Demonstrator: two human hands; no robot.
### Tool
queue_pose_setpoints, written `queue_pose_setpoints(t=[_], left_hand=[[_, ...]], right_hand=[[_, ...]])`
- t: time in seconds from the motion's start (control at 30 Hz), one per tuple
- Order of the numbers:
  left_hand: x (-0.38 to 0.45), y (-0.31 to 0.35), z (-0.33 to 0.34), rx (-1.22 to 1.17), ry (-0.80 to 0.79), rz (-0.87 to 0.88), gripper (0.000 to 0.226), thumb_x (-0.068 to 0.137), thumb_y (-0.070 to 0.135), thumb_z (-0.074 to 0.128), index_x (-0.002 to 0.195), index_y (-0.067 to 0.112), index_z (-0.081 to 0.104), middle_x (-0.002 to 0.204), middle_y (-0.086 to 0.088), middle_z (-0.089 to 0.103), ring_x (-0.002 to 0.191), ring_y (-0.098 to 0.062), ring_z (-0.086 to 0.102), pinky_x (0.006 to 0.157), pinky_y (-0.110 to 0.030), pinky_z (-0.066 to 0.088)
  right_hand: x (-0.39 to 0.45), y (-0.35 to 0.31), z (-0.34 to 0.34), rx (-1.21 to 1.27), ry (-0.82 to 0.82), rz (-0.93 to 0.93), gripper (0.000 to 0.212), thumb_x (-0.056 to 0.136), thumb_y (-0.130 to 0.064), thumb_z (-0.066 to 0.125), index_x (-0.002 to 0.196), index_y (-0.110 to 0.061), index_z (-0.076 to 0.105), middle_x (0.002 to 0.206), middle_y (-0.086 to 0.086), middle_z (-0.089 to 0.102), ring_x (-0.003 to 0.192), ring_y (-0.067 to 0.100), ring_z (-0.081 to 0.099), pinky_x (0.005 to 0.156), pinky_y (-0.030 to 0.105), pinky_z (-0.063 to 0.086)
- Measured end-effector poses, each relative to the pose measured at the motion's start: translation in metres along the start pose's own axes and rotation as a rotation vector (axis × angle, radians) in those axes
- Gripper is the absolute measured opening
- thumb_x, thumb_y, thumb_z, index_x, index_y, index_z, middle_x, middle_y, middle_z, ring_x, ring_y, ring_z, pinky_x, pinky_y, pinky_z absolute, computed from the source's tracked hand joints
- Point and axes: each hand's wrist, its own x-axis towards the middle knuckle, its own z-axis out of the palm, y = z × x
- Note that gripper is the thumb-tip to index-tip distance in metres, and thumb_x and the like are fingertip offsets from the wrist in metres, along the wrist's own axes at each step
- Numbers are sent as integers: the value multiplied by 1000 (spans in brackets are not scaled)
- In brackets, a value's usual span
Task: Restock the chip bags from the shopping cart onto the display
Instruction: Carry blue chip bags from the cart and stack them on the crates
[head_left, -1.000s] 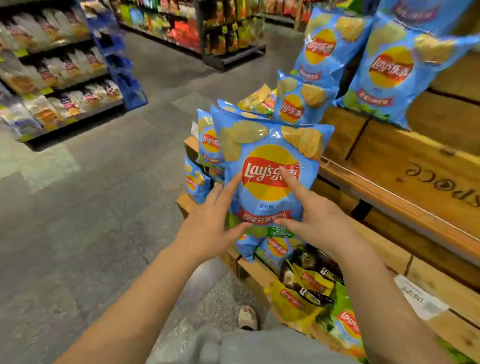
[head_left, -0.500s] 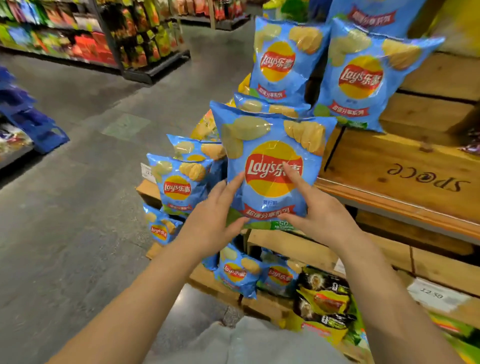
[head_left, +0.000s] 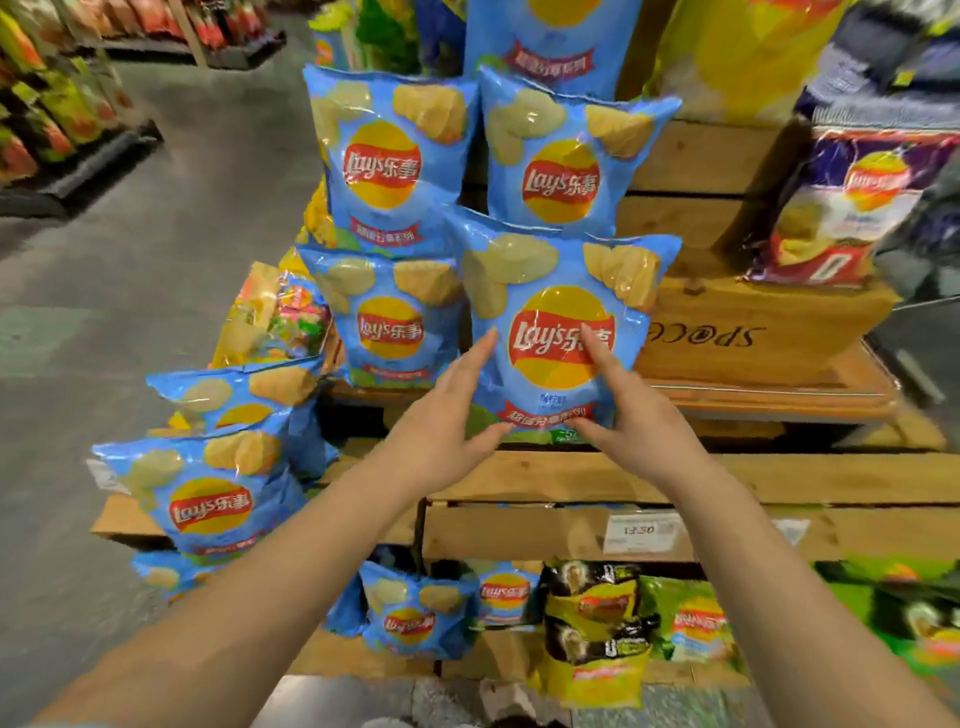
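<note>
On the wooden display (head_left: 769, 338), middle tier, we hold one blue chip bag (head_left: 558, 332) upright between both hands: left hand (head_left: 447, 415) and right hand (head_left: 631, 415) each pinch a lower corner, index fingers flat on its front.

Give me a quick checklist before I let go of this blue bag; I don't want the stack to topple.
1. Both hands on the bag: ok. The left hand and right hand hold the blue chip bag at its lower corners.
2. Bag upright, logo facing out: ok.
3. Bag's bottom resting on the wooden shelf: cannot tell, hands cover it.
4. Room on the right: ok, bare crate front there.
5. Neighbouring bag on the left standing: ok, though the held bag overlaps it.
6. Two upper bags steady: cannot tell.
</note>
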Motion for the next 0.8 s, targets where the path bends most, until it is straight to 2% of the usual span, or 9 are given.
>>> queue_pose_setpoints(t=[0.1,0.2,0.27,0.37,0.47,0.53,0.6,0.7,0.8], left_hand=[[39,-4,20,-120,-2,-33,86,91,29,62,128,61,-8,141,34,18,131,2,31,89,-14,38],[75,-11,40,-142,-27,-75,84,93,24,59,129,61,-6,150,22,22,124,-12,47,79,-8,39],[95,-19,51,-139,-46,-95,84,94,21,56,127,64,-8,154,18,18,123,-19,49,81,-13,41],[116,-32,63,-113,-60,-142,85,96,19,53,126,66,-11,156,14,17,132,-21,41,95,-30,46],[129,-44,71,-97,-43,-178,87,95,16,55,125,65,-11,156,10,19,138,-20,32,103,-34,40],[136,-50,76,-85,-34,-199,89,94,15,56,124,63,-13,156,5,17,139,-16,29,104,-26,35],[139,-57,82,-43,-37,-226,90,94,17,56,124,60,-17,156,0,12,139,-16,24,100,-20,29],[139,-71,90,36,-74,-273,93,94,21,57,123,58,-23,153,-7,9,138,-21,28,101,-23,30],[139,-80,96,94,-123,-305,95,94,25,57,120,56,-29,154,-7,0,139,-24,28,103,-26,32]], right_hand=[[24,40,7,-38,18,8,97,86,-29,69,132,-57,-12,144,6,43,120,26,50,86,37,48],[49,77,20,-63,29,-1,95,88,-28,66,134,-52,-14,140,12,46,113,31,52,81,37,46],[65,99,29,-100,39,-18,95,89,-28,65,135,-50,-15,132,18,50,106,34,54,79,38,46],[86,120,41,-153,31,-46,92,89,-25,65,138,-40,-11,123,26,53,100,40,54,77,39,46],[102,125,53,-182,76,-96,104,74,-18,80,151,-26,11,89,30,59,71,43,59,56,36,48],[106,128,62,-217,177,-126,105,55,-16,91,141,-17,30,70,24,57,51,36,55,44,28,45],[107,134,75,-233,216,-177,116,50,-16,92,145,-21,25,76,24,60,52,33,56,45,27,46],[106,141,92,-214,176,-146,138,50,-21,92,152,-30,0,84,27,62,59,34,60,49,29,50],[107,144,102,-272,80,-63,132,48,-28,93,148,-30,8,86,26,62,62,34,61,52,32,52]])
